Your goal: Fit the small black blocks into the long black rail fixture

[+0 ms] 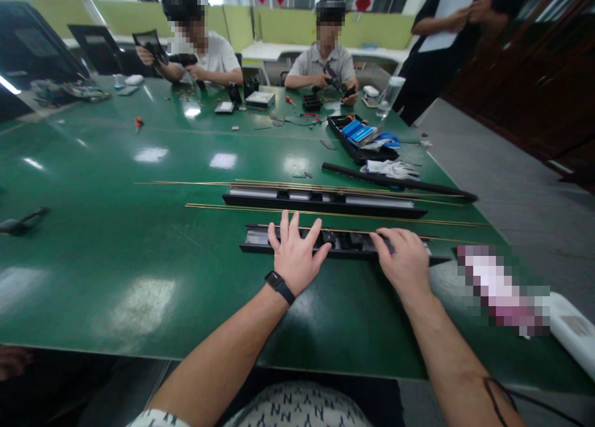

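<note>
A long black channel-shaped rail [255, 248] with a pale inner strip and dark blocks [356, 240] lies across the green table in front of me. My left hand [296, 256] rests over its left half, fingers spread, with a watch on the wrist. At the right part of the same rail, my right hand [409, 266] has thumb and fingers pinched together; what they hold is hidden. Thin brass-coloured rods [209, 206] lie just beyond, and one runs along the rail under my hands. Farther back is a second similar rail [381, 209] with rods along it.
A black bar [446, 193], white gloves [390, 168] and a black tray [341, 136] of blue packs lie behind at right. A white object [571, 328] is at the right edge. Two people [218, 58] sit opposite with tools; another person [432, 49] stands at right.
</note>
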A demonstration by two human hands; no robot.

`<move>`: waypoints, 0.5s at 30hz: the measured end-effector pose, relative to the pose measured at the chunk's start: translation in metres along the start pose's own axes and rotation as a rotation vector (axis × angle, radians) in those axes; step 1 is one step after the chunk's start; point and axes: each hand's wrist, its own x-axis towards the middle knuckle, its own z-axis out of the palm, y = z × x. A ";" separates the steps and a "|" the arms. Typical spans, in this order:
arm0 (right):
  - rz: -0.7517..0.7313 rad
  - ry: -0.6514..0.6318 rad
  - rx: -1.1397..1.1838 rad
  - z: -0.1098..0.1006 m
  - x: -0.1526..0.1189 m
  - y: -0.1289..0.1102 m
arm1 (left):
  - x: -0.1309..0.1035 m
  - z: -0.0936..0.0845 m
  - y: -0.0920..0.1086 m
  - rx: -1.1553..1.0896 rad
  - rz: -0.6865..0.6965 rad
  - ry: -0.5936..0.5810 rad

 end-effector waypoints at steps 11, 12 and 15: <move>0.002 0.007 0.039 0.001 -0.001 0.002 | 0.002 0.000 0.000 -0.025 0.103 -0.017; 0.003 0.006 0.039 0.001 -0.001 0.002 | 0.003 0.000 0.000 -0.028 0.110 -0.021; 0.009 0.000 0.041 0.000 -0.001 0.001 | 0.004 0.000 -0.001 -0.030 0.125 -0.029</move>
